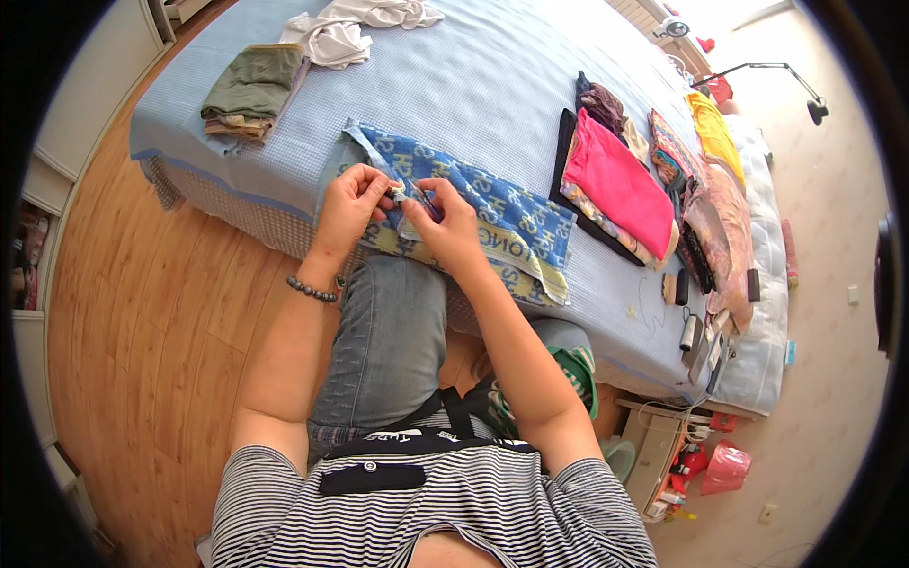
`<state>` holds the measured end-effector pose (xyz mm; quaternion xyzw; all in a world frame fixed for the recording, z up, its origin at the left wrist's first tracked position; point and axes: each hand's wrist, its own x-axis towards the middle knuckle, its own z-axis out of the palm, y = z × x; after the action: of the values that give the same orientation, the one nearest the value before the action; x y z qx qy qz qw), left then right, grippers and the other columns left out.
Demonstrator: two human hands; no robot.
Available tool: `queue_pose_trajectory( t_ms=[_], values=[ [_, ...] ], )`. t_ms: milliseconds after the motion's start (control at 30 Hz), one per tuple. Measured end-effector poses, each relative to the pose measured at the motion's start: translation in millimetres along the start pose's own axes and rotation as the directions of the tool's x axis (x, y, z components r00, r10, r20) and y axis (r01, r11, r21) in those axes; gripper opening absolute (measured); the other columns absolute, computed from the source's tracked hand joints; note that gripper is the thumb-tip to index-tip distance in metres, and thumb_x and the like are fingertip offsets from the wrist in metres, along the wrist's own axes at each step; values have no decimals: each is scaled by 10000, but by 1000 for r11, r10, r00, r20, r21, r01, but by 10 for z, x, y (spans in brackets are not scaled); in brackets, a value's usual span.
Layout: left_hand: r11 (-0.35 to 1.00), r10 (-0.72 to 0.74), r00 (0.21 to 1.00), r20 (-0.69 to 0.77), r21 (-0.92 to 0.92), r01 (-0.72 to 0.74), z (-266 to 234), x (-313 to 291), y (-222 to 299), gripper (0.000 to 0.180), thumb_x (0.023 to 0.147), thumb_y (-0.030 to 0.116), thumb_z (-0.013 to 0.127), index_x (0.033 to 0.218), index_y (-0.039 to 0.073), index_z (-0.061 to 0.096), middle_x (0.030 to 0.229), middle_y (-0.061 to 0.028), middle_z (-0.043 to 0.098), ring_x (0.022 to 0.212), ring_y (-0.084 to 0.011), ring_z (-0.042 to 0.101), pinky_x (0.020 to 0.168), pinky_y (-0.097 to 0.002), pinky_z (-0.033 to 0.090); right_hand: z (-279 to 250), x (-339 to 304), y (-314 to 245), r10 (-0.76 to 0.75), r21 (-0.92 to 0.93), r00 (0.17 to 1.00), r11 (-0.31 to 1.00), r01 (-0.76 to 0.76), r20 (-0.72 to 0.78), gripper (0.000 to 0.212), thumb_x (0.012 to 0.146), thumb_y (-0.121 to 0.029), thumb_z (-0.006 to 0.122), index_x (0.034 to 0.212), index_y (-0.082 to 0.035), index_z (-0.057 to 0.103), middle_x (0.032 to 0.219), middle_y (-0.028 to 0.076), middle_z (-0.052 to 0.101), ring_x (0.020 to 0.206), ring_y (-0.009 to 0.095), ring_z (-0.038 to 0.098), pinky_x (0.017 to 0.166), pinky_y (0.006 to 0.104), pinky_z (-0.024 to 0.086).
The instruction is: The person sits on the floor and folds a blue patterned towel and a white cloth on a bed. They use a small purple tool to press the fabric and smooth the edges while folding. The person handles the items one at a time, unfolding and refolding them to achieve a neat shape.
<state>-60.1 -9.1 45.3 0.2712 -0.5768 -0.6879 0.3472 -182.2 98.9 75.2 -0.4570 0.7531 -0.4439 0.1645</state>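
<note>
A blue cloth with yellow lettering [492, 204] lies along the near edge of the bed, in front of my knees. Both hands meet at its left part. My left hand [352, 204] is closed, thumb and fingers pinching a bunched bit of the cloth. Close beside it, my right hand [449, 225] also pinches the fabric between thumb and fingers. A small light-coloured detail shows between the fingertips, too small to name. The cloth's right end lies flat, reaching toward the folded clothes.
The bed [464, 85] has a light blue cover. Folded green clothes [252, 83] and a crumpled white garment [331, 33] lie far left. A pink folded garment [620, 180] tops a pile at right. Beyond stand a nightstand [653, 454] and a desk lamp [816, 111].
</note>
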Motion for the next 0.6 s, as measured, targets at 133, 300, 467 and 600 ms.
queue_pose_trajectory(
  t_ms=[133,300,467,600],
  values=[
    [995,-31,999,20,-90,33,14,-26,11,167,952,202,564,910,42,587,964,-53,673,722,-77,612,614,-206,516,-138,-15,-52,-125,-132,992,983,125,7,224,813,-229,682,978,-79,662,799,97,623,700,246,628,631,365,497],
    [998,12,1000,10,-55,-11,85,-67,104,136,938,171,586,922,37,601,883,-23,643,733,-73,614,644,-208,527,-163,13,-212,-240,-356,970,905,235,30,205,797,-233,678,950,-97,673,756,80,561,700,260,617,609,382,492],
    [996,82,997,6,-37,-82,95,-86,102,112,928,134,598,901,25,605,830,2,626,743,-56,595,669,-203,518,-108,35,-282,-410,-521,911,769,370,40,171,794,-208,660,918,-90,659,762,78,559,687,263,613,596,378,488],
    [991,129,992,9,-26,-128,94,-82,55,106,926,116,599,887,18,604,818,7,620,750,-48,581,680,-198,505,-53,55,-306,-478,-623,873,654,429,100,160,787,-186,656,905,-77,647,764,73,570,692,245,620,592,362,487]
  ],
)
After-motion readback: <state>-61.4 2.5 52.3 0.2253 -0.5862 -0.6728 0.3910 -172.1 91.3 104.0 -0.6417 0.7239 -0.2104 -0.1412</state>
